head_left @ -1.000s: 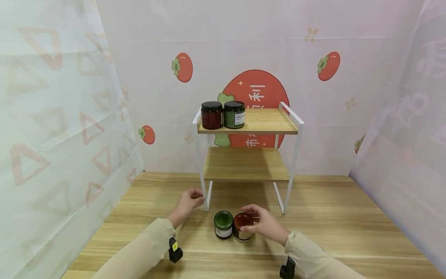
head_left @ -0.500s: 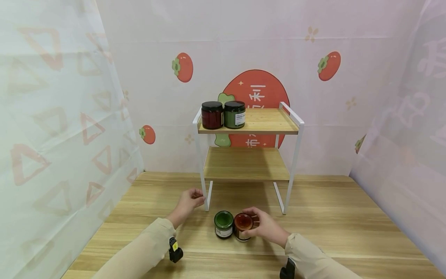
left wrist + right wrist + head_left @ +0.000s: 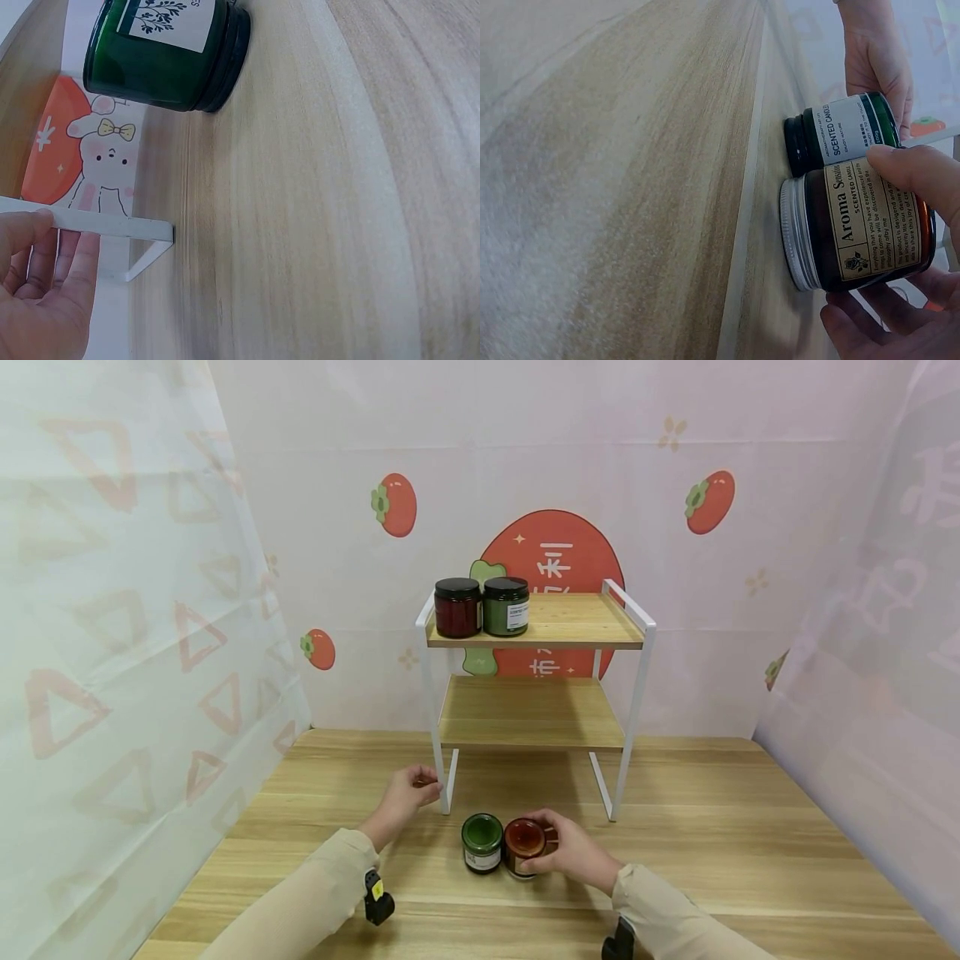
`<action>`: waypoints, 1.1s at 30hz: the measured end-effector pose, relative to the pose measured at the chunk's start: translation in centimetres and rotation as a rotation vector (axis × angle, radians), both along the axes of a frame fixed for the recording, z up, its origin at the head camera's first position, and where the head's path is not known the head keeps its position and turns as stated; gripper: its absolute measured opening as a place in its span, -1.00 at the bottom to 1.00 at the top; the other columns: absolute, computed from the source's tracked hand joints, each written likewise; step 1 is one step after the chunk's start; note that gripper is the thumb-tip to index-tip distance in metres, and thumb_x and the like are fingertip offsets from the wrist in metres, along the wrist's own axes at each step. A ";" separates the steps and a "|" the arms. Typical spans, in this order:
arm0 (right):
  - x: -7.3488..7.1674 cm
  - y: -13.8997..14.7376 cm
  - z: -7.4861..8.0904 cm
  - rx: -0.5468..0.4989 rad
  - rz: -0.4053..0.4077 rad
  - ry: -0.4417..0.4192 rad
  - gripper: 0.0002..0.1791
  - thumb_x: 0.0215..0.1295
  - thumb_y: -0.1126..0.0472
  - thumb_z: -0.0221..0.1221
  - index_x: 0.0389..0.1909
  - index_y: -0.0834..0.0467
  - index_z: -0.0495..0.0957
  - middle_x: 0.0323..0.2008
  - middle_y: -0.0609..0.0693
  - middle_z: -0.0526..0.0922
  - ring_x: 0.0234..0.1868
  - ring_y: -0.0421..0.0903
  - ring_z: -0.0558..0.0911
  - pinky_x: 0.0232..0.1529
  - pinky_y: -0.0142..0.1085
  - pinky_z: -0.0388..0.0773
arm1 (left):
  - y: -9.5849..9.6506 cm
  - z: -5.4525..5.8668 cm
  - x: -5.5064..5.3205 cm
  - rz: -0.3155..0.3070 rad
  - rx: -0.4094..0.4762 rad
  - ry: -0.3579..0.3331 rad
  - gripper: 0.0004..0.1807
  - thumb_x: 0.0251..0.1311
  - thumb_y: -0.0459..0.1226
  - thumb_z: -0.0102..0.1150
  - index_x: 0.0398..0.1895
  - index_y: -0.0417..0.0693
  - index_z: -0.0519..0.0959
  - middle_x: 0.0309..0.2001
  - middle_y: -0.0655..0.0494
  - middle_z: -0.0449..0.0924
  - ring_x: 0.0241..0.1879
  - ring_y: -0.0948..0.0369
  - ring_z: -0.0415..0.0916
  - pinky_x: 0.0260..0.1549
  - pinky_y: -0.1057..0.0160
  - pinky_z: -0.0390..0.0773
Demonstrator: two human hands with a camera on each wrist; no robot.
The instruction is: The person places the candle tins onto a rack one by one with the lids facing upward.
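My left hand (image 3: pixel 401 802) pinches the front left white leg (image 3: pixel 112 223) of a small two-tier shelf; in the left wrist view the thumb lies on one side of the bar and the fingers behind it. My right hand (image 3: pixel 577 853) holds an amber scented-candle jar (image 3: pixel 877 225) on the table, thumb on its tan label, other fingers on the opposite side. This jar stands upside down, silver lid below. Beside it, close against its left side, a green scented-candle jar (image 3: pixel 482 843) also stands on its dark lid.
The wooden shelf's upper tier (image 3: pixel 581 618) bears a dark red jar (image 3: pixel 457 612) and a green jar (image 3: pixel 506 610), both black-lidded, at its left end. Below is the lower tier (image 3: pixel 532 710). Printed cloth walls (image 3: pixel 360 585) surround the wooden table (image 3: pixel 697 827).
The right hand's thumb and fingers have shifted slightly around the amber jar. My left hand stays at the shelf leg, and the jars stand where they were.
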State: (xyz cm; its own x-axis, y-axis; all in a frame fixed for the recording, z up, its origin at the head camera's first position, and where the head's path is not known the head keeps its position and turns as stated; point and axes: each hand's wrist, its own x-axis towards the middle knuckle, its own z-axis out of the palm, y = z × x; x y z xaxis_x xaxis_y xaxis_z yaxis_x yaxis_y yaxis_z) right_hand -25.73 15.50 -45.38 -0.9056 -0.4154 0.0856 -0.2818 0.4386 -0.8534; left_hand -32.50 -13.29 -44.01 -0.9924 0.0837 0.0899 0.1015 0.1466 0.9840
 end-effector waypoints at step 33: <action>0.1 -0.2 -0.7 0.069 -0.034 0.022 -0.18 -0.19 0.23 0.54 0.15 0.34 0.39 -0.03 0.09 0.60 -0.02 0.05 0.58 0.05 -0.06 0.56 | 0.0 0.1 0.2 -0.002 -0.014 -0.005 -0.89 0.22 -0.57 0.09 -0.20 -0.44 0.47 -0.24 -0.13 0.51 -0.11 -0.06 0.56 -0.10 0.20 0.70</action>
